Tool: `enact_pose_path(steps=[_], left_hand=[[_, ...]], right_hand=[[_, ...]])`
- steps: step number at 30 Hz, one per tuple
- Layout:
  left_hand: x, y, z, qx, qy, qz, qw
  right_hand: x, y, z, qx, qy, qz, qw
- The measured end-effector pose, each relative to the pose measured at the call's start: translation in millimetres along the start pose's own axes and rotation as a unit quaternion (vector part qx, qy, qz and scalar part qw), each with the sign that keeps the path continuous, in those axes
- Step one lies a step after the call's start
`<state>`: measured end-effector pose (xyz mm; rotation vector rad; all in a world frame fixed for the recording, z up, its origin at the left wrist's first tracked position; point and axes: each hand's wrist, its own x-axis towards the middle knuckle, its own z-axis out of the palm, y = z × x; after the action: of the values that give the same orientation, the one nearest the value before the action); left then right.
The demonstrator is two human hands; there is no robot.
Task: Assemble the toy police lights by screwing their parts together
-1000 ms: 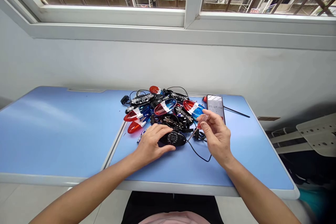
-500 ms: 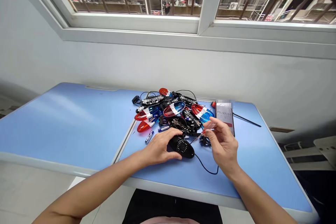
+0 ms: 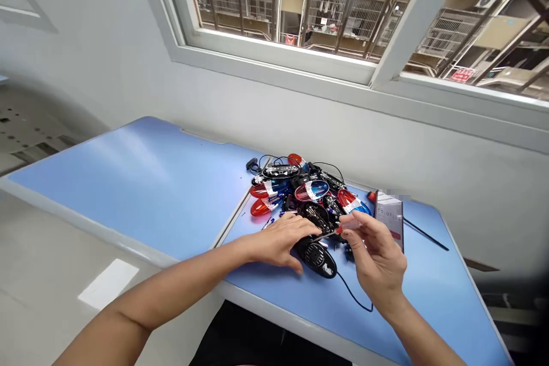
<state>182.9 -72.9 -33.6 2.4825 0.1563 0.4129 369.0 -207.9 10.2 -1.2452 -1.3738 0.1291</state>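
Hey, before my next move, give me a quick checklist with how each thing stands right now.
1. Screwdriver in hand: ok, the right hand holds its handle.
2. Left hand firm on the black housing: cannot tell; it lies at the housing's left end, but grip doesn't show.
3. Screwdriver tip seated: cannot tell, too small near the left fingertips.
4. Cable clear of the screwdriver: ok, it leaves the housing's other end.
5. Space around the housing: not ok, the pile of parts crowds right behind it.
6. Timer on phone showing: ok, last digit hard to read.
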Motion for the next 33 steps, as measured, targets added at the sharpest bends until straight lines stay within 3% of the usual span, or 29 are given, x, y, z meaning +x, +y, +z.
enact_pose_path(steps=[4,10,17,26,33], left_hand=[[-1.3,-3.0,-1.4,0.033,0.027,-0.011,0.999],[0.1,-7.4,12.2,0.033,0.061,-0.05,0.996],[2.3,0.4,11.2,0.023,0.014,-0.108,0.994],[3.7,3.4,9.4,0.025,0.007,-0.112,0.993],[5.5,7.4,8.5,0.015,-0.004,-0.139,0.99]], right_hand=[[7.7,-1.4,7.7,-0.024,-0.03,-0.008,0.999],[9.3,0.6,15.5,-0.034,-0.083,-0.021,0.996],[8.4,1.9,20.3,-0.045,-0.109,-0.034,0.992],[19.9,-16.5,25.9,-0.094,-0.162,-0.104,0.977],[18.9,-15.7,28.2,-0.105,-0.155,-0.093,0.978]])
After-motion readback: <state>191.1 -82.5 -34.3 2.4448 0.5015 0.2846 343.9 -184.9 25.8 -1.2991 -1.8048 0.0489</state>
